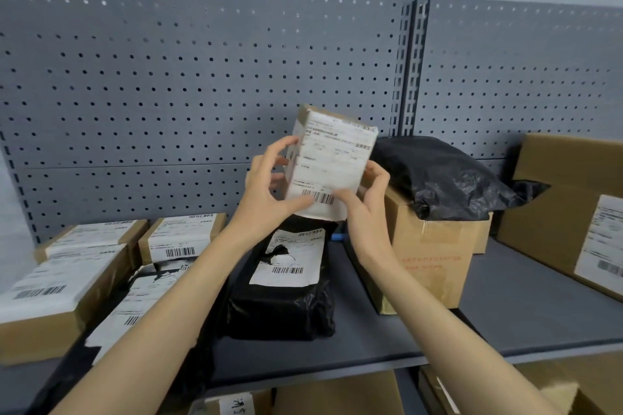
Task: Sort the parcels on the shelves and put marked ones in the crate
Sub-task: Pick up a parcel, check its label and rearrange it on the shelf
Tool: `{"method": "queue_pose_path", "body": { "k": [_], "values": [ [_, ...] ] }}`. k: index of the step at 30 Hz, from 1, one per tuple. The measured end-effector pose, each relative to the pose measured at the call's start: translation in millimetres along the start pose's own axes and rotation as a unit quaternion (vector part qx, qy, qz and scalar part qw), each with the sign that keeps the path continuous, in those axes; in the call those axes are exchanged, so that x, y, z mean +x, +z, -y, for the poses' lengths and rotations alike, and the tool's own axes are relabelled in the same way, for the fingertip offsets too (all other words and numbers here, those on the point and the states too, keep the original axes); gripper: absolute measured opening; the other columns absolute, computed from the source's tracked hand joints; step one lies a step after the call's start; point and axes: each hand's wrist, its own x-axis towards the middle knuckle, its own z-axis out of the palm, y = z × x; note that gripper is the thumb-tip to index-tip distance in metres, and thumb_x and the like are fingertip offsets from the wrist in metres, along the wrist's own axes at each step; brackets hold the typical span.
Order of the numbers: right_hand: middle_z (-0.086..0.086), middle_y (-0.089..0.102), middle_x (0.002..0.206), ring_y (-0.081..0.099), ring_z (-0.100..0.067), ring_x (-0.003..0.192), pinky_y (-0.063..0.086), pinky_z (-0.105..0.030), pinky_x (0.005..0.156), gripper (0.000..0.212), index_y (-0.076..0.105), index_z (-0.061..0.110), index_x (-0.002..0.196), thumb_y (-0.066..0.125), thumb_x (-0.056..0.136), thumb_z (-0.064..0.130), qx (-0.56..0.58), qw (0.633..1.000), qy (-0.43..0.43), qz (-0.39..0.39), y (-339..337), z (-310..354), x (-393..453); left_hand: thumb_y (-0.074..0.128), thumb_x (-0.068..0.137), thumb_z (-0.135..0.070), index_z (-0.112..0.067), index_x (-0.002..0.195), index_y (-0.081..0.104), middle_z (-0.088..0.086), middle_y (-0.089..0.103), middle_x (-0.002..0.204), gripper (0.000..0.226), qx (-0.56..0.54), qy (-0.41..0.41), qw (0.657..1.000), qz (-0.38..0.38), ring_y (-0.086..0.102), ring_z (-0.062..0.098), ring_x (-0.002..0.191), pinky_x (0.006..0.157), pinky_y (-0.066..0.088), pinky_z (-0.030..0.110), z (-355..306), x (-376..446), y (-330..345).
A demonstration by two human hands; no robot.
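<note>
I hold a small cardboard parcel [332, 158] up in front of the pegboard, its white shipping label with a barcode facing me. My left hand [269, 189] grips its left edge and lower corner, thumb on the label. My right hand [365, 209] grips its lower right side, thumb near the barcode. Below it on the grey shelf [505, 307] lies a black plastic-wrapped parcel [283, 293] with a torn white label. No crate is in view.
Several labelled cardboard parcels [182, 241] lie at the left. A brown carton [435, 256] with a black bag [441, 175] on top stands to the right, and a larger labelled box [569, 209] at far right. More boxes [340, 394] sit on the shelf below.
</note>
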Motion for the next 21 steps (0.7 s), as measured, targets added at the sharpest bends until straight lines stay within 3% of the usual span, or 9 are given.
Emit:
{"method": "queue_pose_path", "body": {
  "k": [3, 7, 9, 11, 15, 18, 19, 21],
  "values": [
    [0.013, 0.058, 0.108, 0.059, 0.014, 0.088, 0.05, -0.011, 0.075, 0.047, 0.036, 0.018, 0.127, 0.05, 0.088, -0.003, 0.065, 0.996, 0.066, 0.016, -1, -2, 9, 0.078, 0.068, -0.035, -0.054, 0.128, 0.035, -0.013, 0.037, 0.109, 0.076, 0.05, 0.024, 0.998, -0.008, 0.042, 0.01, 0.1, 0.088, 0.035, 0.015, -3, 0, -1],
    [-0.003, 0.063, 0.122, 0.062, -0.019, 0.11, 0.051, -0.041, 0.094, 0.051, 0.045, 0.016, 0.131, 0.054, 0.081, 0.01, 0.138, 0.977, 0.161, 0.011, 2, -8, 15, 0.059, 0.065, -0.064, -0.044, 0.136, 0.039, -0.019, 0.032, 0.103, 0.076, 0.125, 0.041, 0.991, -0.005, 0.034, 0.008, 0.102, 0.099, 0.036, 0.029, -9, -1, -3],
    [-0.006, 0.063, 0.125, 0.061, -0.025, 0.114, 0.051, -0.043, 0.091, 0.056, 0.049, 0.016, 0.131, 0.056, 0.075, 0.019, 0.162, 0.967, 0.198, 0.017, 6, -11, 14, 0.049, 0.068, -0.07, -0.042, 0.136, 0.042, -0.016, 0.033, 0.107, 0.074, 0.192, 0.049, 0.98, -0.007, 0.031, 0.008, 0.106, 0.104, 0.033, 0.035, -13, -1, -5],
    [-0.008, 0.062, 0.126, 0.059, -0.025, 0.115, 0.053, -0.04, 0.087, 0.058, 0.053, 0.016, 0.128, 0.058, 0.072, 0.028, 0.173, 0.959, 0.223, 0.018, 8, -11, 11, 0.044, 0.069, -0.073, -0.04, 0.136, 0.045, -0.015, 0.034, 0.111, 0.074, 0.219, 0.059, 0.974, -0.01, 0.028, 0.007, 0.108, 0.104, 0.031, 0.033, -18, -2, -7],
    [-0.006, 0.066, 0.107, 0.061, -0.015, 0.092, 0.052, -0.028, 0.072, 0.037, 0.057, 0.009, 0.121, 0.047, 0.092, 0.029, 0.166, 0.961, 0.217, 0.043, 8, -7, 9, 0.044, 0.066, -0.075, -0.034, 0.139, 0.043, -0.014, 0.033, 0.115, 0.083, 0.176, 0.014, 0.984, 0.003, 0.025, 0.006, 0.115, 0.095, 0.022, 0.015, -23, 0, -10],
    [-0.001, 0.065, 0.092, 0.061, -0.01, 0.079, 0.05, -0.024, 0.062, 0.037, 0.059, 0.012, 0.116, 0.039, 0.098, 0.037, 0.132, 0.971, 0.195, 0.033, 8, 1, 12, 0.048, 0.073, -0.068, -0.034, 0.139, 0.042, -0.007, 0.038, 0.118, 0.075, 0.117, -0.058, 0.991, -0.009, 0.032, 0.011, 0.118, 0.095, 0.028, 0.021, -20, 5, -17],
    [-0.003, 0.064, 0.094, 0.061, -0.011, 0.079, 0.05, -0.024, 0.063, 0.043, 0.059, 0.013, 0.118, 0.037, 0.097, 0.044, 0.103, 0.975, 0.195, 0.033, 9, 4, 13, 0.048, 0.076, -0.066, -0.033, 0.138, 0.044, -0.004, 0.039, 0.119, 0.071, 0.088, -0.076, 0.993, -0.017, 0.038, 0.012, 0.117, 0.093, 0.031, 0.022, -19, 6, -19],
    [-0.008, 0.066, 0.109, 0.063, -0.017, 0.094, 0.05, -0.028, 0.079, 0.055, 0.061, 0.018, 0.119, 0.032, 0.094, 0.057, 0.035, 0.981, 0.187, 0.048, 8, 6, 15, 0.049, 0.086, -0.06, -0.028, 0.135, 0.048, -0.001, 0.044, 0.121, 0.059, 0.043, -0.101, 0.993, -0.033, 0.046, 0.011, 0.112, 0.083, 0.037, 0.019, -17, 7, -21]
  ]
}}
